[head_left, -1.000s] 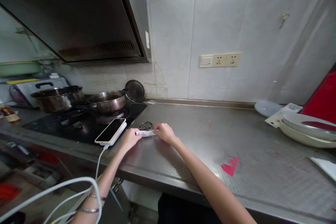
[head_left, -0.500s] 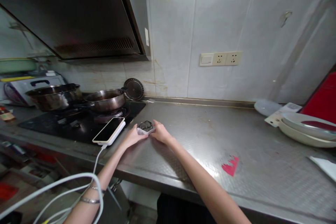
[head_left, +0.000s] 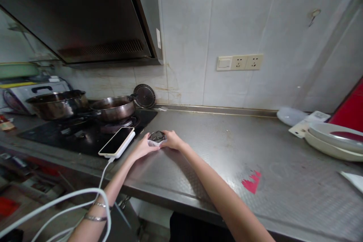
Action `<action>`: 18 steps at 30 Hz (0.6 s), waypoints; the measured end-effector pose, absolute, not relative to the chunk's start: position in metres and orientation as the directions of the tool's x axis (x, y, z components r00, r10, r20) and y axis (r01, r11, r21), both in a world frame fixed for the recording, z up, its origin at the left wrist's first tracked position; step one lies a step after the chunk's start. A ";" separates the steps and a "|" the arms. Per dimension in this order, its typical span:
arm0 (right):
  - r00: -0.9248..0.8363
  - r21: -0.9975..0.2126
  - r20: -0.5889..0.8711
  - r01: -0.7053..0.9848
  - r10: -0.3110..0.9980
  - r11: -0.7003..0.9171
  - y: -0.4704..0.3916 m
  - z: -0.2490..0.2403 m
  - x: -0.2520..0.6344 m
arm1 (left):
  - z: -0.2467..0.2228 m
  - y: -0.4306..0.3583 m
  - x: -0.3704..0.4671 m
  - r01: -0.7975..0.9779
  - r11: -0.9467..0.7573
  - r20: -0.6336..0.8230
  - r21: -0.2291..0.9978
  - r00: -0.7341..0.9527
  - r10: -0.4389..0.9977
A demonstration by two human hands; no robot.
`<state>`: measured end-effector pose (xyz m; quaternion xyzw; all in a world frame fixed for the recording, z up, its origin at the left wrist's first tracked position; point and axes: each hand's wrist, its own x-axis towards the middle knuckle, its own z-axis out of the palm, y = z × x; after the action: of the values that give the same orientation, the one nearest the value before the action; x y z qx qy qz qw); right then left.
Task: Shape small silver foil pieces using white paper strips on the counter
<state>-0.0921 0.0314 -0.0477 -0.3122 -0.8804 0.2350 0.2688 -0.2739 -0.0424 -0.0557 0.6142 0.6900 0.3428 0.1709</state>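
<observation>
Close to the hob's right edge, a small dark, shiny roundish thing (head_left: pixel 157 136) with a whitish, paper-like front edge (head_left: pixel 154 143) sits on or just above the steel counter. Its exact kind is too small to make out. My left hand (head_left: pixel 144 145) curves around its left side, thumb along the front. From the right, my right hand (head_left: pixel 171 140) grips it in the same way, and the two thumbs come close together at the front. To the left of my left hand, a phone (head_left: pixel 117 142) on a white block lies at the hob edge with a white cable (head_left: pixel 105 170) running down.
Two steel pans (head_left: pixel 115 107) stand on the black hob (head_left: pixel 87 141) under a range hood (head_left: pixel 76 15). A round perforated disc (head_left: pixel 144 96) leans on the wall. On the steel counter (head_left: pixel 210 151) are a red patch (head_left: pixel 252 182) and stacked plates (head_left: pixel 334 143) at right.
My right hand has shifted slightly left and closed further over the dark thing, hiding more of its right side. The view has moved a little.
</observation>
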 end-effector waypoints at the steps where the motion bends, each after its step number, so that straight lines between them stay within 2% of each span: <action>1: -0.663 -0.579 0.327 0.423 0.674 0.697 0.032 -0.047 -0.092 | -0.055 -0.042 -0.274 0.731 0.005 0.186 0.682 -0.180 0.966; 10: -0.689 -0.590 0.331 0.382 0.645 0.711 0.048 -0.052 -0.086 | -0.042 -0.044 -0.279 0.633 -0.160 0.193 0.757 0.017 0.981; 18: -0.736 -0.576 0.358 0.311 0.575 0.756 0.054 -0.053 -0.087 | -0.040 -0.043 -0.282 0.656 -0.127 0.187 0.744 -0.022 0.982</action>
<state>-0.0870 0.0539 -0.0532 -0.2466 -0.8981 0.2474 0.2672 -0.2822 -0.0428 -0.0404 0.6608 0.6198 0.3563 0.2288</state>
